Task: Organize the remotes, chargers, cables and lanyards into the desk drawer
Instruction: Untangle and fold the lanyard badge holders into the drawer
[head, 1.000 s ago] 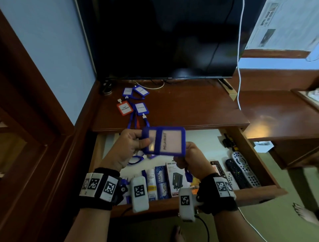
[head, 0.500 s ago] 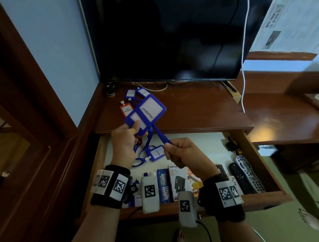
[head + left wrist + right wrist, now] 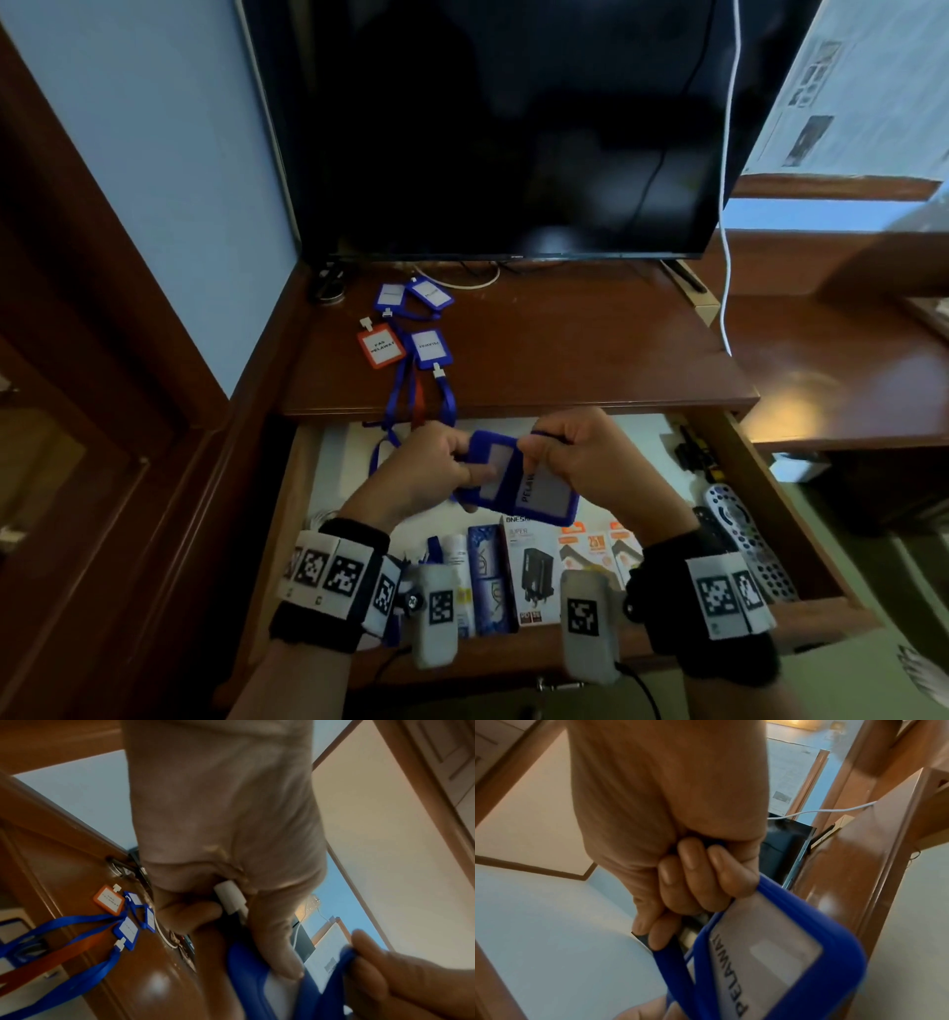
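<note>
A blue badge holder (image 3: pixel 539 491) reading "PELAWAT" hangs over the open drawer (image 3: pixel 755 488), held between both hands. My left hand (image 3: pixel 444 470) grips its left end, and in the left wrist view its fingers (image 3: pixel 195 914) curl round the white clip (image 3: pixel 231 898). My right hand (image 3: pixel 577 455) grips the blue strap (image 3: pixel 672 961) at the badge's (image 3: pixel 770 953) top edge, with the strap running across the badge's face. On the desk top behind lie an orange badge (image 3: pixel 379 348) and three blue badges (image 3: pixel 430 348), their straps hanging over the edge into the drawer.
The drawer holds boxed chargers (image 3: pixel 534 570) along its front, remotes (image 3: pixel 744 545) at the right and a black item (image 3: pixel 693 452) at the back right. A dark TV (image 3: pixel 513 128) stands on the desk, and a white cable (image 3: pixel 726 205) hangs at its right.
The badge has come down from above the desk top to over the drawer. My right hand, which held the strap stretched away, has closed in on the badge.
</note>
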